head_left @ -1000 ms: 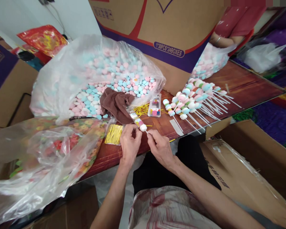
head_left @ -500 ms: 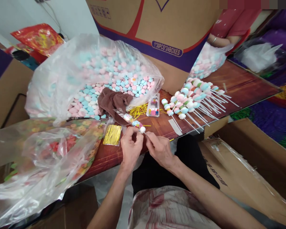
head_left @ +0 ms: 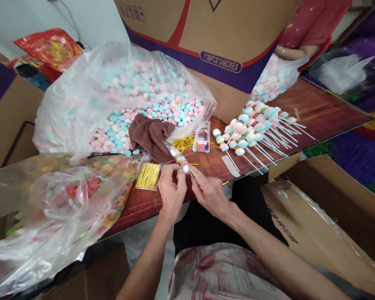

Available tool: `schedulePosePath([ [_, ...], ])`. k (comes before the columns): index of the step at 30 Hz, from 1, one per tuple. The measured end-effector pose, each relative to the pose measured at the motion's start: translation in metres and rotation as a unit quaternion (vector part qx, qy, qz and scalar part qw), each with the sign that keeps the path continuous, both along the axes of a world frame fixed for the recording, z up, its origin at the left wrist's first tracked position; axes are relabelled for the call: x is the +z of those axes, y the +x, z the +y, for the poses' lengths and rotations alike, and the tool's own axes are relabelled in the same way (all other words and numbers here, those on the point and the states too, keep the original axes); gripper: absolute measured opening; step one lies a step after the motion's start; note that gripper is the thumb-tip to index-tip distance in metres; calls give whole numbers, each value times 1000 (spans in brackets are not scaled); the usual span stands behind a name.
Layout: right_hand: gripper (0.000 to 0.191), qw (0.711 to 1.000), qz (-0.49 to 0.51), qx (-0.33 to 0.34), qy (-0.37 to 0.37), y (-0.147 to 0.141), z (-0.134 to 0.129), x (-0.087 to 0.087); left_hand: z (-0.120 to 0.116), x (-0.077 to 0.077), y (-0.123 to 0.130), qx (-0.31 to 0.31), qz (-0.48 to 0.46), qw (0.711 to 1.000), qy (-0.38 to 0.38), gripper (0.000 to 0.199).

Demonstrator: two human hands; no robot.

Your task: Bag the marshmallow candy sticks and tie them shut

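Between my two hands is a marshmallow skewer (head_left: 183,163) in what looks like a clear printed wrapper, pointing up and left toward the brown cloth (head_left: 150,137). My left hand (head_left: 171,189) is closed at the skewer's lower end, thumb and forefinger close together. On the other side, my right hand (head_left: 210,192) pinches at the same end, by the stick. Whether a tie lies in my fingertips is too small to tell. Beside my left hand is a packet of gold twist ties (head_left: 148,176). Loose gold ties (head_left: 183,143) lie beyond the skewer.
A big clear bag of pastel marshmallows (head_left: 125,91) spreads across the back left. Several finished skewers (head_left: 253,129) are piled on the right, near a small blister pack (head_left: 202,139). A large carton (head_left: 200,37) stands behind. A co-worker's arm (head_left: 292,52) shows at upper right.
My left fingers have drawn slightly down from the white marshmallow at the skewer's end. The skewer has shifted a little, and both hands stay at its lower end.
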State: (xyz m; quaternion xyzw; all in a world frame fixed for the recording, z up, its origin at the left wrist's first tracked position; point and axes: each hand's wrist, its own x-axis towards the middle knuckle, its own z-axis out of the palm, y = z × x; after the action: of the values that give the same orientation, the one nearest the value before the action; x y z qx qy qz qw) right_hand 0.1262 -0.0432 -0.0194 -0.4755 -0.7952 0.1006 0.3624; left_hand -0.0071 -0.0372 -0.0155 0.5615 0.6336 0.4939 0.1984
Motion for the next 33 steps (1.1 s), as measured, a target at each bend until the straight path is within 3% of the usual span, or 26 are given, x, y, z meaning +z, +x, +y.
schedulePosePath([
  [4, 37, 1000, -14, -20, 5, 1, 0, -2, 2, -4, -4, 11, 85, 995, 41, 12],
  [13, 37, 992, -92, -6, 82, 4, 3, -3, 4, 5, -20, -132, 204, 964, 107, 29],
  [33, 34, 994, -74, -11, 76, 0, 3, 1, 3, 3, -18, -91, 211, 970, 84, 25],
])
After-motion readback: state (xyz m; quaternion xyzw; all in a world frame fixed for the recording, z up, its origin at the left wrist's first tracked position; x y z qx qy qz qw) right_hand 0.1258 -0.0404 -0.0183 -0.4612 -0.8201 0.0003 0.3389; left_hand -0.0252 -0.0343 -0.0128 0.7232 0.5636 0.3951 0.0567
